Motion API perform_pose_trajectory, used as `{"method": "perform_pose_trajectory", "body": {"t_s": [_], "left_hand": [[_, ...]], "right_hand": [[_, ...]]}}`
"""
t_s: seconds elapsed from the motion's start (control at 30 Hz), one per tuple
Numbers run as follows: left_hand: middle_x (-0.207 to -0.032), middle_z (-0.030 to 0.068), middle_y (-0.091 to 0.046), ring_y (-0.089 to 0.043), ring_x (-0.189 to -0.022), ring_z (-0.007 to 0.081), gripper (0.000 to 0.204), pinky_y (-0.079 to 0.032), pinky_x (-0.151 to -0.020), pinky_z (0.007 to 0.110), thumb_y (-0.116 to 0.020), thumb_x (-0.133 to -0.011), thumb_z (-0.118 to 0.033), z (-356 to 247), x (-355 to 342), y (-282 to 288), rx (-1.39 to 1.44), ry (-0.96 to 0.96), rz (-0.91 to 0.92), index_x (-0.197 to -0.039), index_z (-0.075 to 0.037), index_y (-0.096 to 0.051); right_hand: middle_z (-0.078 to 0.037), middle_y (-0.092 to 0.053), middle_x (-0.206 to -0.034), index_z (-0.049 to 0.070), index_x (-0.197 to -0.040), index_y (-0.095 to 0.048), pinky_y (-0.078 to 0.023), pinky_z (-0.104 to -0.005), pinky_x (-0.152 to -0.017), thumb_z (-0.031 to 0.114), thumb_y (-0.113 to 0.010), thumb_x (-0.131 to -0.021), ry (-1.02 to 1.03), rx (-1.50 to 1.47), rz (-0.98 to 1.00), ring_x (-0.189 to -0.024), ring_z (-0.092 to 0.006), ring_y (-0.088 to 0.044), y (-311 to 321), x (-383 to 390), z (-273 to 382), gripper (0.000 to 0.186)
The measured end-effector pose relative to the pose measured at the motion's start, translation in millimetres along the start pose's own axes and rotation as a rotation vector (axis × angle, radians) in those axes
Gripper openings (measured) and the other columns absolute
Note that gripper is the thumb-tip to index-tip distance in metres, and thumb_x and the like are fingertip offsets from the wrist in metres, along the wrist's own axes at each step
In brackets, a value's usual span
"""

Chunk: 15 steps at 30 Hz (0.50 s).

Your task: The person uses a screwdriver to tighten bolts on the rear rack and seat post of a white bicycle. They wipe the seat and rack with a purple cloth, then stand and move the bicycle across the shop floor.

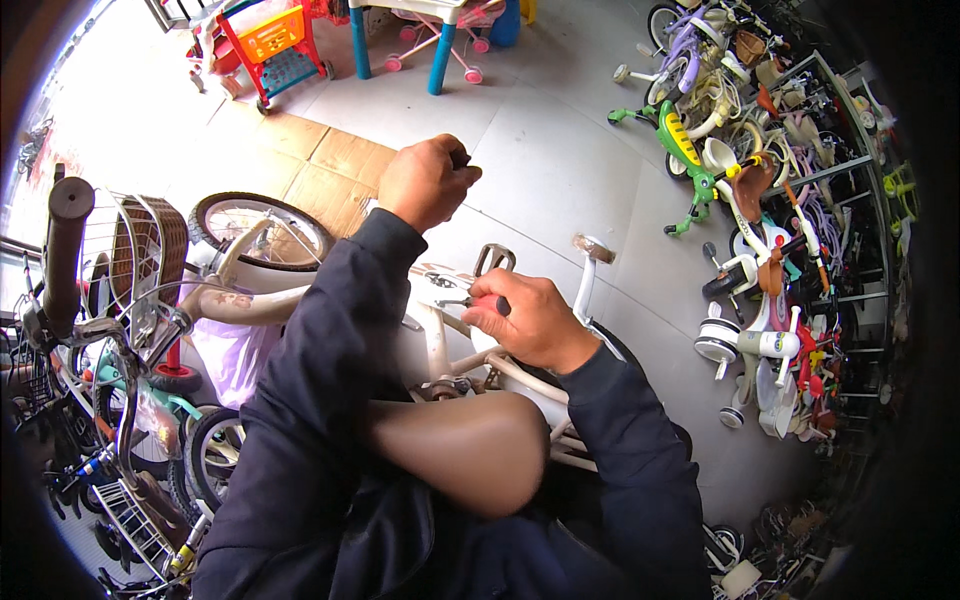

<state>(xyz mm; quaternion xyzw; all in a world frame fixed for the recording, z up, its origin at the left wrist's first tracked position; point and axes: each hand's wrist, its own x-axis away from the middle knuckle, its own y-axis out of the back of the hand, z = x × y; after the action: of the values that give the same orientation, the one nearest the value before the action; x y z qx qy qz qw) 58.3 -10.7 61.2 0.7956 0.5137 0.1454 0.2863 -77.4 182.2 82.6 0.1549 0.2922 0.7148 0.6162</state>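
A cream bicycle (437, 338) is below me, its tan saddle (470, 455) close to my body and its chainring and pedal (494, 258) in the middle. My right hand (530, 320) is closed round a red-and-black handled tool (491, 305), its metal end at the frame near the crank. My left hand (420, 183) is raised above and left of the crank with curled fingers; what they hold, if anything, I cannot make out. A kickstand or crank arm with a pedal (592, 250) sticks out to the right of my right hand.
Flattened cardboard (300, 150) lies on the tiled floor (540, 140). A toy cart (265, 50) and small table (437, 60) stand at the back. Children's ride-ons (690, 150) crowd metal shelving on the right. More bicycles, a wire basket (140, 255) and a lilac bag (230, 350) fill the left.
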Motion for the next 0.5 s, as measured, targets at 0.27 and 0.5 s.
{"method": "perform_pose_trajectory", "body": {"t_s": [0.27, 0.5], "left_hand": [[-0.091, 0.0179, -0.077, -0.074, -0.090, 0.0374, 0.030, -0.058, -0.083, 0.046, -0.078, -0.086, -0.031, -11.6, -1.9, -1.3, -0.023, 0.042, 0.018, -0.102, -0.007, -0.076], [-0.073, 0.0115, -0.072, -0.072, -0.065, 0.0240, 0.024, -0.055, -0.066, 0.034, -0.075, -0.093, -0.026, -13.3, -1.9, -4.9, -0.013, -0.024, 0.066, -0.099, -0.003, -0.071]], "right_hand": [[-0.022, -0.070, -0.088, 0.002, -0.104, -0.063, -0.056, -0.0458, -0.070, 0.034, -0.079, -0.093, -0.016, -0.011, 0.026, -0.079, -0.0433, -0.070, 0.4, 0.1, -1.2, 0.037], [-0.020, -0.072, -0.089, 0.002, -0.105, -0.064, -0.057, -0.0432, -0.071, 0.032, -0.079, -0.093, -0.013, 0.011, 0.022, -0.080, -0.0399, -0.072, -0.6, -0.4, 1.7, 0.035]]}}
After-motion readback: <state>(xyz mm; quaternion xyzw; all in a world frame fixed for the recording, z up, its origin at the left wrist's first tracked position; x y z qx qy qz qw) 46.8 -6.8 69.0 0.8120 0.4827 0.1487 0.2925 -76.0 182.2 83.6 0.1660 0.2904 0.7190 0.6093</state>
